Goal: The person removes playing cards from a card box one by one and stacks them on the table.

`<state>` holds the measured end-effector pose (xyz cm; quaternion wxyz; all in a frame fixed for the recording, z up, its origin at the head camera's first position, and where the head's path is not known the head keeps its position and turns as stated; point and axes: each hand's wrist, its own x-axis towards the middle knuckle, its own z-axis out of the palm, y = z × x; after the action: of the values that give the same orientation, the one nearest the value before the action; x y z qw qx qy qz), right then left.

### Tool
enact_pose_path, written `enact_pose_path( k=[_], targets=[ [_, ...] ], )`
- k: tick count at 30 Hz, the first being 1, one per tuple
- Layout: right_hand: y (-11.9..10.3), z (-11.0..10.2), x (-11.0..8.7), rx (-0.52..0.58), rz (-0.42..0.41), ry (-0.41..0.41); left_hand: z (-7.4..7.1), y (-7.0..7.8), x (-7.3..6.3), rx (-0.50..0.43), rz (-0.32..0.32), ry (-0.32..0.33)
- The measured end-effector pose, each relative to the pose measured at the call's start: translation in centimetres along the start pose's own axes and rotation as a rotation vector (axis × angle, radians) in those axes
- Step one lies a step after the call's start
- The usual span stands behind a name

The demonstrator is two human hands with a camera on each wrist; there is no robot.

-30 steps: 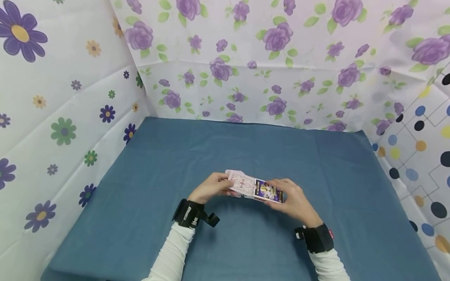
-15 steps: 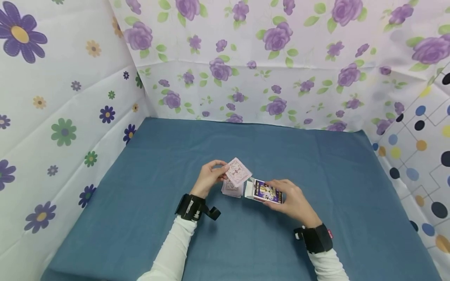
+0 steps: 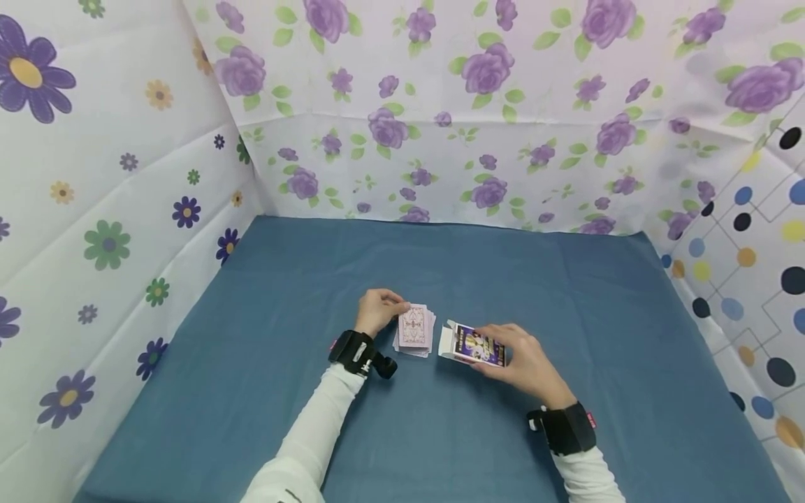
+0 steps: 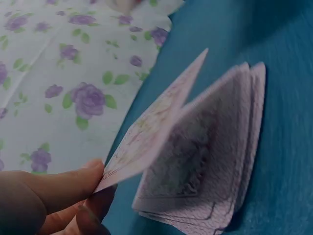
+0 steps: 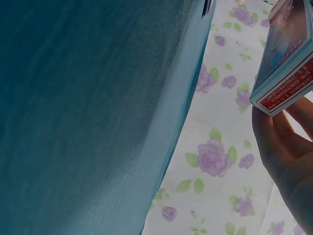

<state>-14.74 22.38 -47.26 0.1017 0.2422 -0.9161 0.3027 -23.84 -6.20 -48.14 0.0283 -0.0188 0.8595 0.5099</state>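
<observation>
The cards (image 4: 215, 147) — paper — look matt and grainy; the card box (image 3: 479, 345) is smooth, faintly glossy cardboard. The tablecloth (image 3: 440, 433) is matt cloth; past its far edge hangs smooth, creased floral sheeting (image 3: 440, 168).

In the head view, a plain blue tablecloth (image 3: 478, 440), faintly wrinkled, spreads from the centre to 6 o'clock; at 12 o'clock hangs a white rose-print sheet (image 3: 434, 168), its roses purple, its leaves green, a crease running across it; at 9 o'clock hangs a daisy-print sheet (image 3: 144, 237), its largest purple bloom (image 3: 26, 71) towards 10; at 3 o'clock, a polka-dot sheet (image 3: 770, 328) shows black, blue, yellow and orange spots with thin lines.
</observation>
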Motion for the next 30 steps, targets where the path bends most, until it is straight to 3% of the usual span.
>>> enact_pose_path(
  k=[11,13,16,19,22,25,27,30],
  targets=[
    [0.4,0.2,-0.4,0.007,0.009,0.005,1.1,-0.1,0.7,0.205,-0.028,0.040],
    [0.5,0.1,-0.3,0.005,0.007,0.005,1.1,0.1,0.7,0.235,-0.010,0.048],
    [0.5,0.0,-0.2,0.008,0.004,0.001,1.1,0.4,0.5,0.238,0.070,0.041],
    [0.4,-0.1,-0.2,0.005,-0.006,-0.002,1.1,1.2,-0.5,0.178,0.184,-0.032],
    [0.6,0.0,-0.1,0.007,-0.015,0.002,1.3,2.6,-2.1,0.086,0.288,-0.196],
    [0.7,0.0,0.0,0.005,-0.027,0.007,1.7,3.7,-3.6,0.023,0.329,-0.337],
    [0.6,0.1,0.1,0.005,-0.035,0.005,2.0,4.0,-4.5,0.009,0.335,-0.352],
    [0.5,0.1,0.0,0.005,-0.040,-0.003,2.5,4.2,-5.7,-0.004,0.343,-0.307]
  ],
)
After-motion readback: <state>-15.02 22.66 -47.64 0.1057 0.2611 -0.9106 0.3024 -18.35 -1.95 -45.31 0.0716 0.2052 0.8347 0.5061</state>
